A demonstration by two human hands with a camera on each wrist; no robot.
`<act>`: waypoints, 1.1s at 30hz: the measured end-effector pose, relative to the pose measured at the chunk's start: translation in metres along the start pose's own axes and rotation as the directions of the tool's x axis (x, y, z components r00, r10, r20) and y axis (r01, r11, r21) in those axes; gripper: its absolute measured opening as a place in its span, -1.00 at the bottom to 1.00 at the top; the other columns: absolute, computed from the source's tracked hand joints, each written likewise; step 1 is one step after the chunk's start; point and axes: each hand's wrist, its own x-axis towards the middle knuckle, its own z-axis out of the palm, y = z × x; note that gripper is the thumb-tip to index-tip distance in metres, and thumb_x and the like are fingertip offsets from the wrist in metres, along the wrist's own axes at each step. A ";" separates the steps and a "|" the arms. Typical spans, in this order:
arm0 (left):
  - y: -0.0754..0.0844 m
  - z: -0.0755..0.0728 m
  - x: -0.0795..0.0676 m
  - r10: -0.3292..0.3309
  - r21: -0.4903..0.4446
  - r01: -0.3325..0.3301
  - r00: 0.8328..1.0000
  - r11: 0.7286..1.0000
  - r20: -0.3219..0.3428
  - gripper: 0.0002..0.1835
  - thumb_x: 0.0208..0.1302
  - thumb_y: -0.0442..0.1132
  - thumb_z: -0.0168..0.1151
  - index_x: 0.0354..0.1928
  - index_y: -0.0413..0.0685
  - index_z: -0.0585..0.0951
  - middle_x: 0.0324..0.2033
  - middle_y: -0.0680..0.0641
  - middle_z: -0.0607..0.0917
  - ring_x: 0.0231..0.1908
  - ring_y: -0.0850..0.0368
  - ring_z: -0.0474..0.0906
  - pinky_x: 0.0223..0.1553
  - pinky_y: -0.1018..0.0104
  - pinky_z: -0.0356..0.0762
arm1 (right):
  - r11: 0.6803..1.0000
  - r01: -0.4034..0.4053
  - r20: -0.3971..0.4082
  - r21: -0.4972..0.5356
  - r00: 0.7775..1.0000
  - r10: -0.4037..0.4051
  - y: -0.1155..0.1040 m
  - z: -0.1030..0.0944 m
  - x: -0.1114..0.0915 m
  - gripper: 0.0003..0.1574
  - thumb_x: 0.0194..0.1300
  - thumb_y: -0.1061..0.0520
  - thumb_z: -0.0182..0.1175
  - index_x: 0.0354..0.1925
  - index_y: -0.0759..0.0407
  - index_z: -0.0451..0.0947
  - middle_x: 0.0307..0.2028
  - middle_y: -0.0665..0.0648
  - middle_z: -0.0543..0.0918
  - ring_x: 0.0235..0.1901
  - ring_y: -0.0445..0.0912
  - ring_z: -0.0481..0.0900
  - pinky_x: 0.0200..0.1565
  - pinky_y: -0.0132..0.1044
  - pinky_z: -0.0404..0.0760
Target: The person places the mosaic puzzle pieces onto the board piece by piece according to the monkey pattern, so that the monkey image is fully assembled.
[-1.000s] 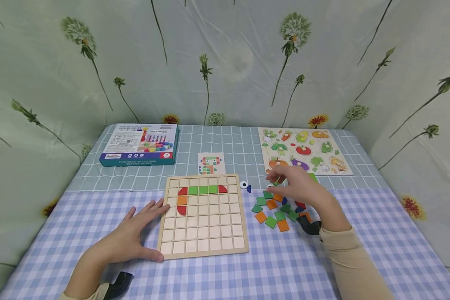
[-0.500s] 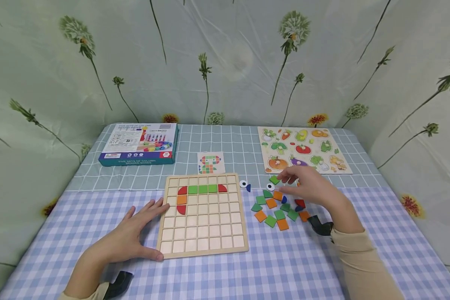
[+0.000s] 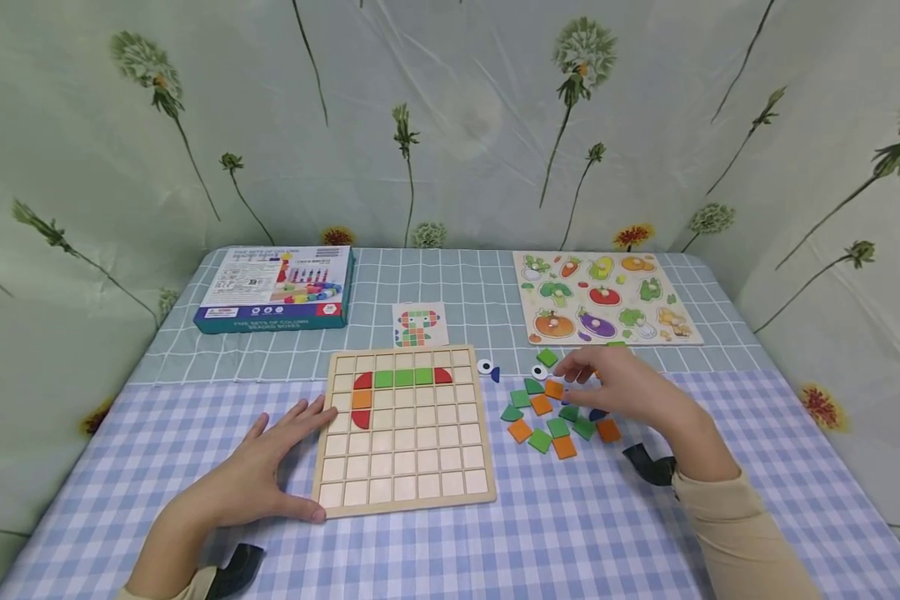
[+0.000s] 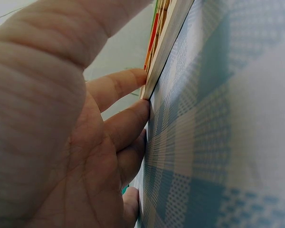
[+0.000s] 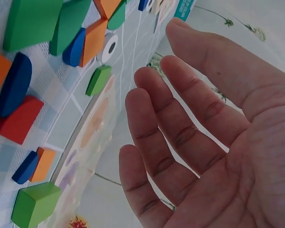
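My left hand (image 3: 243, 479) lies spread at the left side of a wooden grid board (image 3: 405, 507). Its thumb and fingertips touch the frame, as the left wrist view also shows at the board edge (image 4: 168, 47). Set in the grid are three green squares (image 3: 403, 377) in a row, an orange square (image 3: 362, 399) and red quarter-rounds (image 3: 442, 376). My right hand (image 3: 633, 390) hovers over the loose tiles, fingers slightly bent. In the right wrist view its palm (image 5: 213, 175) holds nothing. Orange tiles (image 3: 564, 448), green tiles (image 3: 539, 441) and an eye disc (image 3: 540, 372) lie near it.
Behind the board lies a pattern card (image 3: 420, 325). A boxed bead set (image 3: 273, 287) stands at the back left, a vegetable puzzle (image 3: 603, 297) at the back right. Another eye disc (image 3: 484, 367) and a blue piece (image 3: 495, 374) sit beside the board's right edge.
My right hand has drawn to the right and slightly toward me, uncovering a green square and an eye disc. The left hand and the tiles on the board have stayed put.
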 end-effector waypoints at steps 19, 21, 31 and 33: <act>-0.003 0.001 0.000 0.027 -0.017 -0.027 1.000 0.999 -0.005 0.34 -0.24 0.42 0.69 0.65 0.19 0.32 0.70 -0.17 0.18 0.69 -0.43 -0.07 0.50 -0.70 -0.37 | 0.999 0.046 -0.019 -0.022 0.999 -0.046 -0.003 0.004 -0.002 -0.68 0.40 0.12 0.45 0.09 0.14 0.74 -0.21 -0.08 0.75 -0.15 -0.17 0.65 -0.06 -0.17 0.73; -0.003 0.001 -0.001 0.026 -0.014 -0.026 1.000 1.000 -0.006 0.35 -0.24 0.42 0.69 0.65 0.19 0.32 0.70 -0.17 0.19 0.69 -0.44 -0.06 0.50 -0.71 -0.36 | 0.998 0.055 -0.002 -0.011 0.998 -0.055 -0.005 0.007 -0.003 -0.69 0.39 0.12 0.47 0.06 0.15 0.74 -0.24 -0.10 0.75 -0.18 -0.20 0.64 -0.09 -0.22 0.72; -0.001 0.001 0.001 -0.006 -0.015 0.006 1.000 1.000 0.005 0.34 -0.24 0.41 0.70 0.65 0.21 0.32 0.71 -0.15 0.18 0.69 -0.44 -0.07 0.49 -0.71 -0.37 | 0.995 0.081 0.092 -0.053 0.993 -0.075 -0.021 0.044 -0.013 -0.64 0.26 0.00 0.59 -0.04 0.05 0.74 -0.33 -0.16 0.68 -0.31 -0.28 0.57 -0.21 -0.37 0.62; -0.002 0.000 0.001 -0.002 -0.011 0.002 1.000 1.000 0.003 0.34 -0.25 0.42 0.70 0.65 0.21 0.32 0.71 -0.14 0.18 0.69 -0.44 -0.07 0.50 -0.70 -0.37 | 0.994 0.078 0.084 -0.078 0.994 -0.072 -0.023 0.048 -0.015 -0.65 0.22 -0.01 0.61 -0.07 0.02 0.75 -0.34 -0.17 0.66 -0.32 -0.28 0.55 -0.21 -0.37 0.61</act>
